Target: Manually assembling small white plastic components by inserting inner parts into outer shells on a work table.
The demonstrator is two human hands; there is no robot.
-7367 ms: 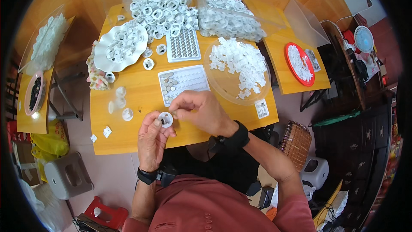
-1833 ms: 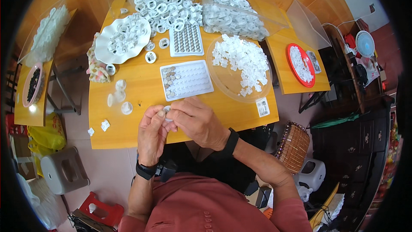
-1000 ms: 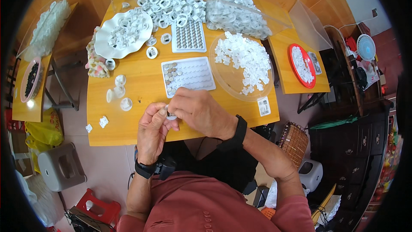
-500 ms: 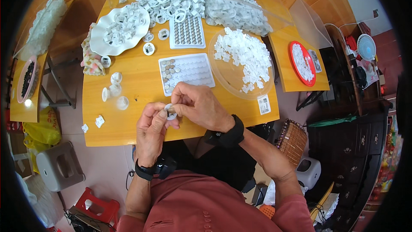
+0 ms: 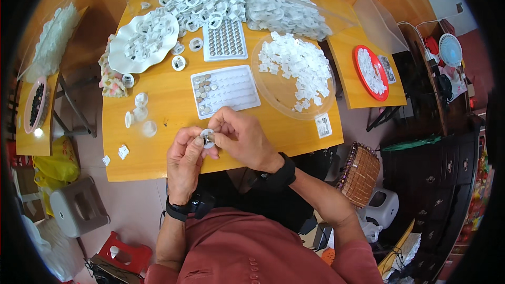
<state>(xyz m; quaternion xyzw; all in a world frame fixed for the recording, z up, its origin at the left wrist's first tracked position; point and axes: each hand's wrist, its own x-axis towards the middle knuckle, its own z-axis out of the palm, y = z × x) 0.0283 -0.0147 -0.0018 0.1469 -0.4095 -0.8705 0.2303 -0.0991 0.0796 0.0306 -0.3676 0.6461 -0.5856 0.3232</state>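
While left hand [image 5: 185, 159] and right hand [image 5: 246, 138] pinch it, the round white disc [image 5: 208, 135] faces upward.

Bright, even light falls across the yellow table [image 5: 173, 94], with soft, faint shadows. One white spot of glare shines on the left side table [image 5: 34, 144]. The dark cabinet [image 5: 431, 173] sits dim. Left hand [image 5: 182, 168] and right hand [image 5: 244, 139] look fairly sharp; detail on their white disc [image 5: 207, 138] is unclear. Fisheye distortion bends straight edges toward black corners.
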